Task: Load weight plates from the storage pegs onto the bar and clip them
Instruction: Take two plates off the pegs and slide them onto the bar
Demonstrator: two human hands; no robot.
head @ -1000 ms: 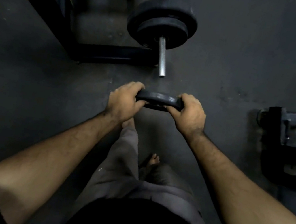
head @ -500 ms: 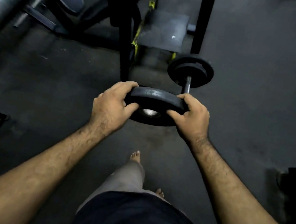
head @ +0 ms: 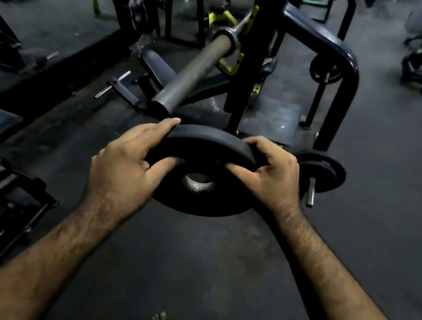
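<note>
Here both hands grip one black weight plate [head: 203, 169] by its upper rim, the left hand [head: 127, 163] on the left side and the right hand [head: 268, 174] on the right. The plate is tilted, just before the free end of the bar [head: 189, 74]. More plates sit on a low storage peg [head: 310, 191] at the right.
</note>
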